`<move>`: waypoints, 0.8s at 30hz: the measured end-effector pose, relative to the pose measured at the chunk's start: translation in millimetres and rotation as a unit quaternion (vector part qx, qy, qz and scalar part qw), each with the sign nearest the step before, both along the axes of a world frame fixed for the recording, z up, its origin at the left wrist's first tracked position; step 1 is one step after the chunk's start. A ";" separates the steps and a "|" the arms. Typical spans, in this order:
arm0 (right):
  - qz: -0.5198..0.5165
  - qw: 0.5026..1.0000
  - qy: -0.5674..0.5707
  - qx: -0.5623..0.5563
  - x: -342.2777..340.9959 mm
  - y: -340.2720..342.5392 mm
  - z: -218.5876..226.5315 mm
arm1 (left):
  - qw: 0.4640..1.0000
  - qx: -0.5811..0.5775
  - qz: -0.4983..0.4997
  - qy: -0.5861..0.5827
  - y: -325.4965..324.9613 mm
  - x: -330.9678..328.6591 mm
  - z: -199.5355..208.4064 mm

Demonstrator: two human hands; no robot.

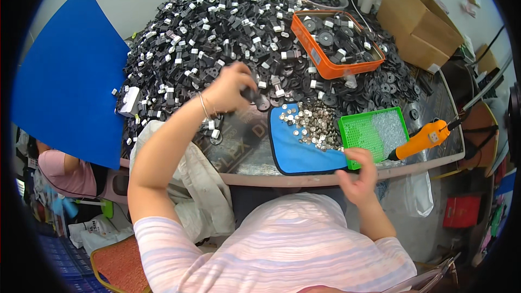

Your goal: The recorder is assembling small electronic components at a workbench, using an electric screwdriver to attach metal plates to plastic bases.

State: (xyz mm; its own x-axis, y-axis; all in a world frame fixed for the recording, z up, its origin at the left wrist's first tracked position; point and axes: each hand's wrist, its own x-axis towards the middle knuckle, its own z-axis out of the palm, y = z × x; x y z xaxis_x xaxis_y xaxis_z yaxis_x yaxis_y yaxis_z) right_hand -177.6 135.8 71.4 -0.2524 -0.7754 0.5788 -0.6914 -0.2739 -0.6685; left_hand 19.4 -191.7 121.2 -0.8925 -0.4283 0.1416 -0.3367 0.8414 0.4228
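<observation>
My left hand (232, 88) is over the near edge of a big heap of black plastic parts with white ends (217, 32). Its fingers are curled around a black plastic part (249, 94), blurred and mostly hidden. My right hand (361, 176) is at the table's front edge, thumb and fingers apart, nothing seen in it. Its fingertips are beside the near left corner of a green tray (364, 134) of small clear pieces. Small round metal pieces (315, 125) lie on a blue mat (290, 154) between the hands.
An orange bin (339, 70) of black discs and parts stands among the heap. An orange electric screwdriver (423, 140) lies right of the green tray. At the back right is a cardboard box (418, 24). A blue panel (70, 81) rises at left, with another person's sleeve (70, 171) beyond.
</observation>
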 end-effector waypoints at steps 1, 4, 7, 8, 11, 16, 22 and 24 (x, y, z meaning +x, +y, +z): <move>0.028 0.999 0.007 0.028 6.6 -8.6 -2.7 | 0.999 0.033 -0.026 0.003 26.4 -2.2 0.2; 0.103 0.984 0.002 0.144 30.3 -34.1 -15.2 | 0.991 0.067 -0.098 -0.068 79.7 -9.2 -23.9; 0.122 0.974 -0.051 0.182 50.3 -56.0 -30.7 | 0.988 0.107 -0.095 -0.063 110.7 -14.5 -62.2; 0.102 0.972 -0.060 0.204 52.9 -60.0 -35.0 | 0.989 0.104 -0.082 -0.069 115.1 -16.3 -70.2; 0.065 0.978 -0.043 0.193 51.0 -72.1 -50.5 | 0.988 0.144 -0.050 -0.015 116.0 -10.2 -82.0; 0.044 0.978 0.003 0.205 44.6 -81.3 -63.8 | 0.995 0.067 0.069 0.003 120.2 22.5 -90.8; 0.075 0.923 -0.214 0.311 26.2 -73.3 -51.4 | 0.973 0.083 0.206 0.062 145.0 69.7 -117.7; 0.148 0.888 -0.246 0.358 14.8 -69.6 -42.8 | 0.965 0.076 0.228 0.108 150.7 77.8 -123.5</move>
